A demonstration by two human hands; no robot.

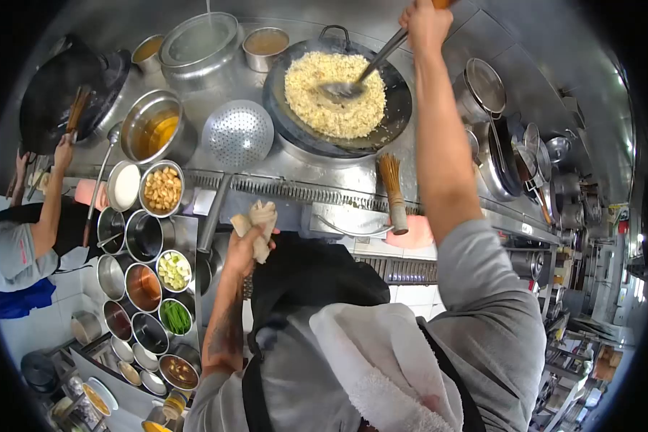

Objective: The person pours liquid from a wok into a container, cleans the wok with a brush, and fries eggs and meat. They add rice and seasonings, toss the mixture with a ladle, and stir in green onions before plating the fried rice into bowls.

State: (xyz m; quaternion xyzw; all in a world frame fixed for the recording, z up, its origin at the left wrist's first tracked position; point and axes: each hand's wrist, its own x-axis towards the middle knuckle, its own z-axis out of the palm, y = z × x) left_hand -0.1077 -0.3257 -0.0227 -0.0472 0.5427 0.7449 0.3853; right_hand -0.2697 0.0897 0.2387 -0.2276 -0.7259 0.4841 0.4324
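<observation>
My right hand (426, 27) is closed around the handle of a long metal ladle (386, 55). The ladle's bowl rests in a heap of pale yellow fried rice (352, 122), slightly blurred. A large black wok (280, 101) on the steel range holds this rice. Down at waist height, my left hand (243, 248) grips a folded beige cloth (263, 219), apart from the wok. Between the wok and the cloth lies a round perforated strainer (238, 134), its handle pointing toward me.
A bamboo wok brush (391, 187) lies on the range's front edge. Left stand a pot of oil (154, 135), a bowl of garlic-like pieces (163, 189) and several seasoning pots. Another person (28, 245) holds a brush over a second wok (43, 108). Stacked pots (489, 165) stand right.
</observation>
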